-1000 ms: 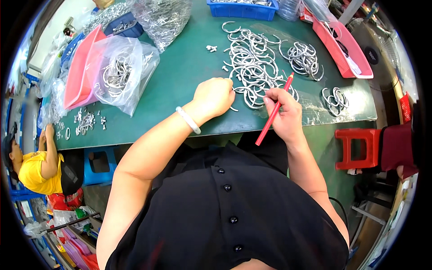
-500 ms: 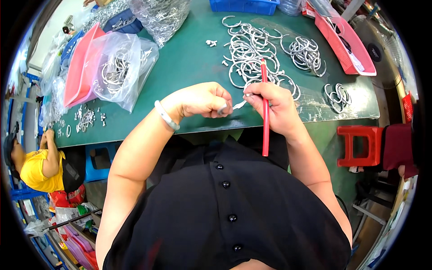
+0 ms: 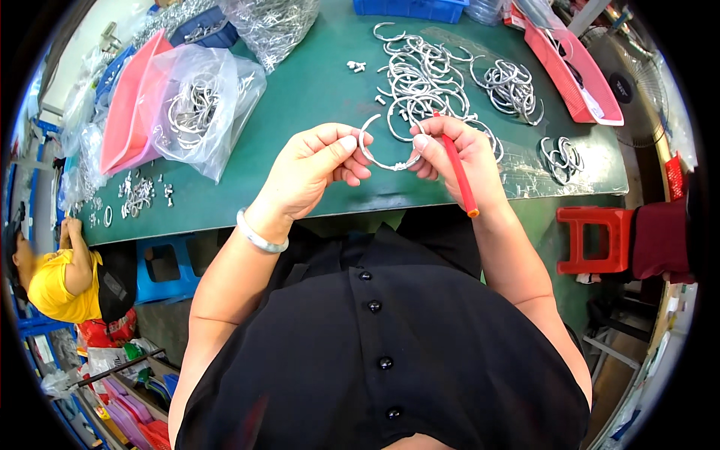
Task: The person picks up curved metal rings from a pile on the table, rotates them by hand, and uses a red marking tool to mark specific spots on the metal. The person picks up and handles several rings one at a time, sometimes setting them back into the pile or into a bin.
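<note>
two hands [image 3: 307, 166] [image 3: 478, 166] hold one ring [image 3: 397, 166]

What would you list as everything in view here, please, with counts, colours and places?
Table: one, green, centre
Held ring: one, silver, centre front
Pencil: one, red, centre front
Loose rings: many, silver, table's centre and right
Small parts: many, silver, table's left and centre
Ring bag: one, clear, left
Parts bag: one, clear, upper left
Trays: at least two, pink, left and right
Bins: at least two, blue, top and upper left
Stools: two, blue left, red right
Other people: at least two, yellow and maroon clothing, side edges
Shirt: one, black, bottom
Bracelet: one, pale, left wrist
Hands: two, bare; left hand and right hand at the held ring
</note>
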`<state>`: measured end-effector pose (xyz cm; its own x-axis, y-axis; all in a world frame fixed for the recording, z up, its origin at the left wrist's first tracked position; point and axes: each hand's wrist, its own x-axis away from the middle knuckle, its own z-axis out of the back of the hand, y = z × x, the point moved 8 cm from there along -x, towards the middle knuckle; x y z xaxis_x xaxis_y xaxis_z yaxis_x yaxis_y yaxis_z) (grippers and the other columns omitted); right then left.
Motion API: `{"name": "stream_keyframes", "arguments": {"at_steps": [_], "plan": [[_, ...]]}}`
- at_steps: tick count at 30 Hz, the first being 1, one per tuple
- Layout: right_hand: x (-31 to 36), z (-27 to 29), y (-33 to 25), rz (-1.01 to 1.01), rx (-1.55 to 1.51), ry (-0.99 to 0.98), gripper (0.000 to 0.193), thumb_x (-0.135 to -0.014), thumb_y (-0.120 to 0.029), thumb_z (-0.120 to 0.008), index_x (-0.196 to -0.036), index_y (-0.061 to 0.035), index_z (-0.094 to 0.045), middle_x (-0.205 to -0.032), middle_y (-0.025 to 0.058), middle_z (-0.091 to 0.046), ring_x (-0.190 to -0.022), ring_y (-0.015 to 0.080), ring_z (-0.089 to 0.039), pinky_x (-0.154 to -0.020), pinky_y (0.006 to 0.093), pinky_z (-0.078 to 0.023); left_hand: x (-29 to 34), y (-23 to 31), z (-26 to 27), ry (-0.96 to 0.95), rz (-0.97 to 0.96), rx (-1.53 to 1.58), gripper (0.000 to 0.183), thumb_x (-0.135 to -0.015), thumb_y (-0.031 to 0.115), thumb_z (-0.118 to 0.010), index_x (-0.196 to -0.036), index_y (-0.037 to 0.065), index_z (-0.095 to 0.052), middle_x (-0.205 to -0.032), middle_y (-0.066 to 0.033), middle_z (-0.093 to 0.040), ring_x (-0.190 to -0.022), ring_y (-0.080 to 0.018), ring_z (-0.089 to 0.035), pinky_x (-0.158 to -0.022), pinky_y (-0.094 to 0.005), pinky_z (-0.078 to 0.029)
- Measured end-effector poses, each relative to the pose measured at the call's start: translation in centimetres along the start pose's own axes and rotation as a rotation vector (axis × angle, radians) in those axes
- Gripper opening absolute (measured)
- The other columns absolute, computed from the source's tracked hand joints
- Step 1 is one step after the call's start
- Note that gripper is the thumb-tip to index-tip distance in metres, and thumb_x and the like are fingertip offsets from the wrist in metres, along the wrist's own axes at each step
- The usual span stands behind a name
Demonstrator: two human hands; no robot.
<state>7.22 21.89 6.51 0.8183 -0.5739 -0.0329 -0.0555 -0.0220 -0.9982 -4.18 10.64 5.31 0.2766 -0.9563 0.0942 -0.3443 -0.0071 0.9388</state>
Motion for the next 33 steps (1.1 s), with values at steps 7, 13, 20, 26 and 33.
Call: {"name": "stream_keyframes", "arguments": {"at_steps": [7,13,20,26,33], "plan": [[0.0,-0.7,0.4,-0.055,0.006,-0.022,0.015,-0.083,-0.011,-0.056,-0.092,0.0013,-0.056,-0.066,0.0035,-0.059,-0.056,0.0075,-0.055,-0.052,0.0195,-0.044,0.9,-0.3,0.6,0.033,0.012,0.081,0.019,-0.089,0.012,-0.046,-0.099,-0.001,-0.056,-0.082,-0.0050,-0.060,-0.071,-0.0108,-0.059,-0.062,-0.0213,-0.047],[0.1,-1.5,0.4,-0.042,0.000,-0.053,0.015,-0.085,-0.011,-0.054,-0.094,0.0008,-0.056,-0.069,0.0034,-0.059,-0.057,0.0075,-0.055,-0.052,0.0194,-0.044,1.5,-0.5,1.0,0.086,-0.002,0.054,0.019,-0.087,0.012,-0.051,-0.099,-0.001,-0.056,-0.080,-0.0041,-0.060,-0.067,-0.0100,-0.058,-0.059,-0.0200,-0.046],[0.5,-2.5,-0.1,0.000,-0.022,-0.117,0.016,-0.087,-0.010,-0.049,-0.097,0.0009,-0.055,-0.070,0.0036,-0.059,-0.059,0.0065,-0.052,-0.056,0.0197,-0.044,1.9,-1.0,1.8,0.139,-0.001,0.047,0.018,-0.085,0.011,-0.054,-0.099,0.000,-0.057,-0.080,-0.0038,-0.061,-0.066,-0.0094,-0.057,-0.058,-0.0197,-0.045],[0.4,-2.5,0.3,0.025,0.036,-0.120,0.017,-0.088,-0.008,-0.046,-0.099,0.0014,-0.055,-0.073,0.0043,-0.060,-0.061,0.0066,-0.052,-0.058,0.0197,-0.045,2.6,0.1,1.6,0.195,-0.155,-0.143,0.016,-0.084,0.008,-0.055,-0.097,0.001,-0.058,-0.082,-0.0034,-0.060,-0.068,-0.0089,-0.057,-0.059,-0.0203,-0.045],[0.4,-2.4,0.7,0.034,0.062,-0.120,0.018,-0.088,-0.007,-0.045,-0.100,0.0022,-0.055,-0.075,0.0047,-0.060,-0.063,0.0067,-0.053,-0.059,0.0196,-0.045,3.0,0.3,1.1,0.194,-0.196,-0.220,0.015,-0.083,0.006,-0.056,-0.097,0.000,-0.059,-0.082,-0.0032,-0.060,-0.070,-0.0083,-0.056,-0.060,-0.0202,-0.045]]}}
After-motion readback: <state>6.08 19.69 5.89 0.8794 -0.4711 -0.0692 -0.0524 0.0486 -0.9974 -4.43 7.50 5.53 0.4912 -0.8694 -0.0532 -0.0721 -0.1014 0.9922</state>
